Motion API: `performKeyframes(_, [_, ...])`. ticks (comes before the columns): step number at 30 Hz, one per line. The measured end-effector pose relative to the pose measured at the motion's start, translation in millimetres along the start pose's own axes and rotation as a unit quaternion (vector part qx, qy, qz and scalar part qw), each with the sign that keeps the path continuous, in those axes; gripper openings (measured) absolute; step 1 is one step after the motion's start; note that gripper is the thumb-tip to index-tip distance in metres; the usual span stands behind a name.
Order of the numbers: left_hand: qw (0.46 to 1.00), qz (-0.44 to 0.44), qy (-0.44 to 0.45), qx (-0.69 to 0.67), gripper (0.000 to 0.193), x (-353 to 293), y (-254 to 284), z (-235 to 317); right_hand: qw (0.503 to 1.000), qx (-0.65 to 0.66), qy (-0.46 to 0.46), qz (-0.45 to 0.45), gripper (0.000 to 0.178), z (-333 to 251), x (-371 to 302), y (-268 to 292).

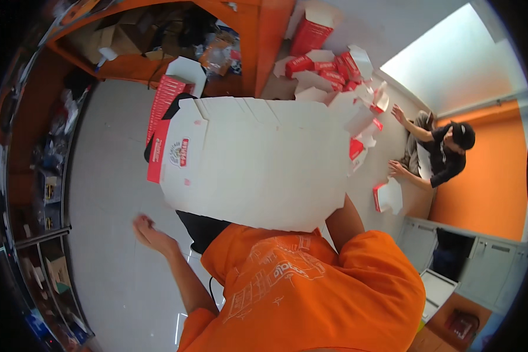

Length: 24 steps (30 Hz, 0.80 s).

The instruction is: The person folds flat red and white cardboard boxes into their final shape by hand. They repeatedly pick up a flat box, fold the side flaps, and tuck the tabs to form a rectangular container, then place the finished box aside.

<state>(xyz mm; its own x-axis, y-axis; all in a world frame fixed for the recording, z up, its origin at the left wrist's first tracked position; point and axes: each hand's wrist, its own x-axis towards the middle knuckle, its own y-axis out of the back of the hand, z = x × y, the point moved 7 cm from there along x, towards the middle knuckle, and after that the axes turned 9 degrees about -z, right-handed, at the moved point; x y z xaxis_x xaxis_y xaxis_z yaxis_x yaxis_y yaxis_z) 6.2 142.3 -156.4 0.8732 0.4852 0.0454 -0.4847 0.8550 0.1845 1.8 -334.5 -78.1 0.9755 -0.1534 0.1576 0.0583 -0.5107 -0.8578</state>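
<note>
One large flat white-and-red cardboard box blank [258, 161] lay before us, unfolded; left hand [149, 232] hung loosely apart, empty; right hand hidden behind blank, grip untellable. Next we judged: both hands on flaps for folding.

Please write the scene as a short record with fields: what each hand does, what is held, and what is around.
left hand: free, out over the grey floor, holds nothing
right hand: hidden behind the flat box; the forearm goes up under it
flat box: large unfolded white carton with a red side flap, held up in front of the person
stack: red and white flat cartons beyond the box
folded boxes: red and white pile on the floor
co-worker: sits at the right by an orange wall, both hands out
</note>
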Motion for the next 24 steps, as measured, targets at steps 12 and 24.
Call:
performKeyframes(12, [0.865, -0.333, -0.002, 0.375, 0.067, 135.8, -171.6, 3.0, 0.94, -0.184, 0.029, 0.285, 0.038, -40.3, -66.2, 107.7])
performKeyframes(24, [0.88, -0.299, 0.003, 0.37, 0.068, 132.3, -164.0, 1.2, 0.649, -0.746, 0.092, 0.116, 0.018, -62.4, -127.0, 43.1])
